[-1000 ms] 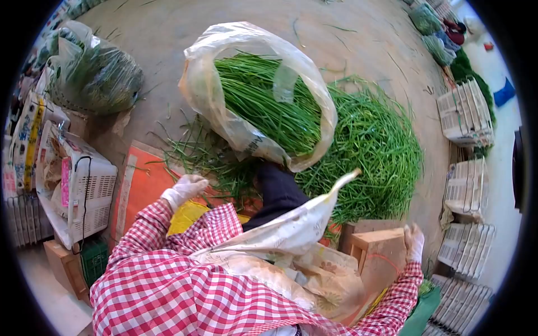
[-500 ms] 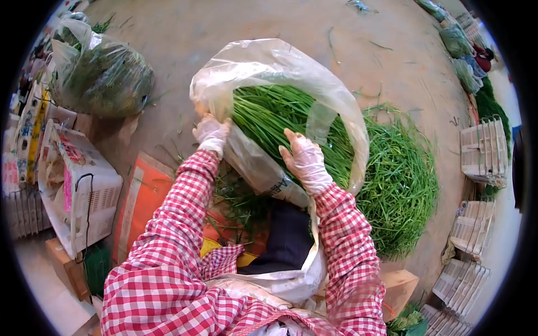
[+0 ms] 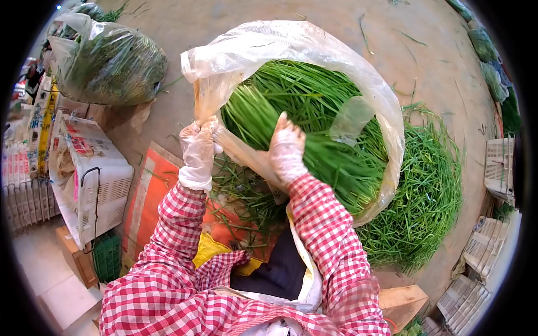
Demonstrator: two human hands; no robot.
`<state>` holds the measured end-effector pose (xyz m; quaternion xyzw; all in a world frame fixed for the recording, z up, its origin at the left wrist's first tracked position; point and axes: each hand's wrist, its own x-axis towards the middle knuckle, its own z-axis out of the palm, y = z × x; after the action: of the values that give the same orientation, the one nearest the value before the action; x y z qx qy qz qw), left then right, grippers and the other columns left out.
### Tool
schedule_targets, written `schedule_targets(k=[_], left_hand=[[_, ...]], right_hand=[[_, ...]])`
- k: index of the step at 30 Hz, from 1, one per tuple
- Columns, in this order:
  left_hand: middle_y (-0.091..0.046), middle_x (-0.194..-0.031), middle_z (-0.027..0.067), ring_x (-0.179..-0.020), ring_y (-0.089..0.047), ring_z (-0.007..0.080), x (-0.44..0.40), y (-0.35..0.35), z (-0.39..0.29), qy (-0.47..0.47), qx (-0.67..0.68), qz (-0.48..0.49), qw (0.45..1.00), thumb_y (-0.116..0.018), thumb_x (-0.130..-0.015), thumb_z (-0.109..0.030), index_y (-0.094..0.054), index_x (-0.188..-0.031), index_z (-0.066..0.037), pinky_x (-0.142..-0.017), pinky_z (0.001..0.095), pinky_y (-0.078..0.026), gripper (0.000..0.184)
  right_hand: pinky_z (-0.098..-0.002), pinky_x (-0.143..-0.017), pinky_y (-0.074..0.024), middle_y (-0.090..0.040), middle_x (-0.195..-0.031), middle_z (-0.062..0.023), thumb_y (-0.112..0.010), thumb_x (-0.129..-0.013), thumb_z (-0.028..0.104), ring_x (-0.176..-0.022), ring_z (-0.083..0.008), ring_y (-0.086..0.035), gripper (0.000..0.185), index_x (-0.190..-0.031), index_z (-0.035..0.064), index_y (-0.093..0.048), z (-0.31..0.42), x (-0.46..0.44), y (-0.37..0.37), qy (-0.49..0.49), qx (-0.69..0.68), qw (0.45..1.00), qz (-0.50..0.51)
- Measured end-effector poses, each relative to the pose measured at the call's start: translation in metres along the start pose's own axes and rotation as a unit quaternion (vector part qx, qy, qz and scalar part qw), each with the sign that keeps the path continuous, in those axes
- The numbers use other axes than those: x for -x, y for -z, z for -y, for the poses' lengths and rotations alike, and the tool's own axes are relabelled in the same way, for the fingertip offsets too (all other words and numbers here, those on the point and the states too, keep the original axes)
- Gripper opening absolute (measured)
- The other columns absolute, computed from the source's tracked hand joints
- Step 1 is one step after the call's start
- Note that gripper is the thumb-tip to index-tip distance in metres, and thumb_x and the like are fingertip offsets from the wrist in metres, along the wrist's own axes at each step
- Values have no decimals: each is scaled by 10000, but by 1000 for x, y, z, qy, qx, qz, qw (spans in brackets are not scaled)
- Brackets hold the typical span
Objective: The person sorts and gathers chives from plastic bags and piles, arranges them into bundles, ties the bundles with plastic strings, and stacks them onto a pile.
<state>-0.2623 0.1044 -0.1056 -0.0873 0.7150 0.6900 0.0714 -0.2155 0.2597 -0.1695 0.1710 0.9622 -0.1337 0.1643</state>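
A large clear plastic bag [image 3: 291, 35] lies with its mouth wide, full of long thin green stalks [image 3: 314, 84] like garlic chives. My left hand [image 3: 197, 148], in a pale thin glove, is closed on the bag's gathered left edge. My right hand [image 3: 287, 150], gloved too, is at the near side of the mouth, among the stalks and over the near rim. Its fingers look curled on a bunch of stalks, though its grip is partly hidden. Stalks on both sides of it are smeared by motion. Below the rim, loose stalks [image 3: 246, 196] are scattered on an orange sheet [image 3: 154, 193].
A heap of green stalks [image 3: 420, 196] lies right of the bag. At left are a filled plastic bag [image 3: 115, 67] and a white crate [image 3: 103, 185]. More crates [image 3: 499, 162] line the right side. A wooden block [image 3: 400, 305] is by my right elbow.
My right hand has moved left and up a little, and stalks beside it are moving. My left hand has shifted down and slightly left with the bag's edge. The view has shifted too.
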Motion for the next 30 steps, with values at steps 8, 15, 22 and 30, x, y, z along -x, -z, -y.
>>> schedule_targets(k=[8,15,22,30], left_hand=[[-545,-591,-10,-402,-456,61,4,6,1,16,-10,-19,1000,-613,-830,-147,-608,-739,-35,-362,189,-368,145],[-549,-594,-9,-407,-464,64,4,19,6,22,-16,-9,1000,-615,-829,-153,-615,-740,-31,-364,187,-374,151],[-587,-611,2,-377,-464,72,2,28,8,11,-33,-14,999,-621,-823,-157,-629,-744,-35,-366,187,-363,145],[-634,-701,55,-528,-555,93,10,37,-2,76,-97,58,991,-617,-833,-168,-631,-855,-4,-554,191,-443,167]], right_hand=[[-440,-904,-395,-500,-1096,-150,-751,-671,341,-1045,-282,-485,949,-1351,-78,-238,17,3,-45,-16,62,989,-135],[-350,-626,-497,-609,-822,-105,-548,-807,95,-724,-222,-618,595,-1318,-95,-310,28,13,-55,13,50,997,-53],[-370,-794,-494,-632,-943,-209,-635,-699,179,-899,-329,-620,731,-1317,-64,-329,-10,22,14,17,-205,971,118],[-296,-872,-452,-622,-1049,-90,-771,-652,112,-947,-184,-584,632,-1207,-7,-491,-128,80,50,31,-677,727,110]])
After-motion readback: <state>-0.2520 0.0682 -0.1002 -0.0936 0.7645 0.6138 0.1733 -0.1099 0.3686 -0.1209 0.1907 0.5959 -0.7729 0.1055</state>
